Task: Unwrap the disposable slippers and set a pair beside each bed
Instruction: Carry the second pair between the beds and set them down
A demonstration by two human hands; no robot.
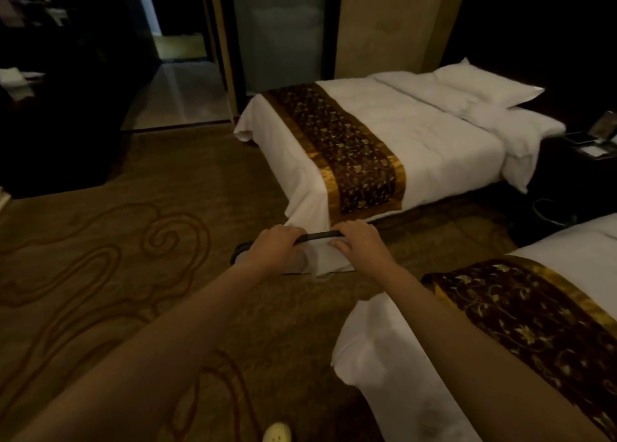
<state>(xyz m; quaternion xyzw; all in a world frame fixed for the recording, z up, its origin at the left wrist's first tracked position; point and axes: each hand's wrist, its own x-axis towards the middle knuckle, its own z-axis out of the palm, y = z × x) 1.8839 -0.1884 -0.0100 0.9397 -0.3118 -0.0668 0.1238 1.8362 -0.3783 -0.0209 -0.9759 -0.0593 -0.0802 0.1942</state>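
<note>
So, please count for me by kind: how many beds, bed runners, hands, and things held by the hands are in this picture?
Beds: 2 (far bed, near bed)
Bed runners: 2 (far runner, near runner)
Hands: 2 (left hand, right hand)
Dark tray, gripped by both hands: 1
White bundle on the tray: 1
Total: 8

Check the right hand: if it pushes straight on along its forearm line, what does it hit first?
Past the dark tray it grips, the right hand would likely meet the white sheet draped at the foot corner of the far bed, by the gold-edged runner. Depth is unclear from one view.
</note>
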